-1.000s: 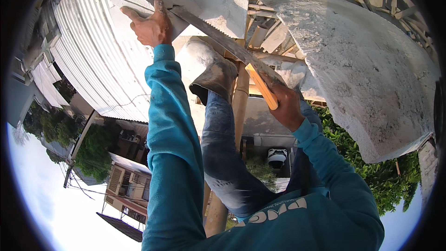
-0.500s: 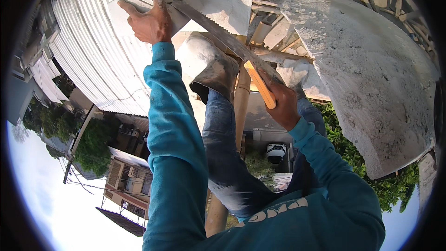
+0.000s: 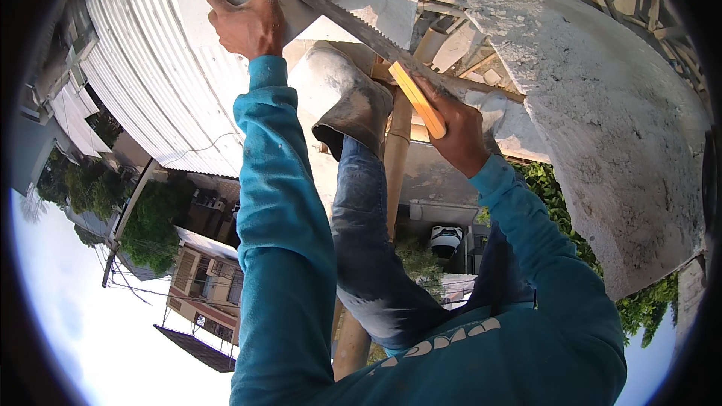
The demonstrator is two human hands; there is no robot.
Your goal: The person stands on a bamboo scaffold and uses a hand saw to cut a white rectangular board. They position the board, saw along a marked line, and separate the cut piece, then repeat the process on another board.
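My left hand (image 3: 248, 19) rests on a pale grey concrete block (image 3: 197, 21) at the top, its thumb and one finger stretched over the surface; the other fingers are partly hidden. In my right hand (image 3: 456, 129) is a handsaw (image 3: 353, 30) with a yellow-orange wooden handle (image 3: 417, 100). The toothed blade slants up and left to the block, close to my left thumb. Its far end is hidden at the block. Below the block a dusty boot (image 3: 353, 109) stands on my left leg's side.
A large rough grey concrete slab (image 3: 602, 120) fills the right side. Bamboo poles (image 3: 396, 158) run beneath my legs, with scrap pieces (image 3: 462, 49) behind. Corrugated roofing (image 3: 150, 68) lies at left. Houses, trees and a vehicle (image 3: 446, 241) show far below.
My right hand has pushed the saw forward and up-left, toward the block. My left hand stays on the block. The whole view has shifted slightly.
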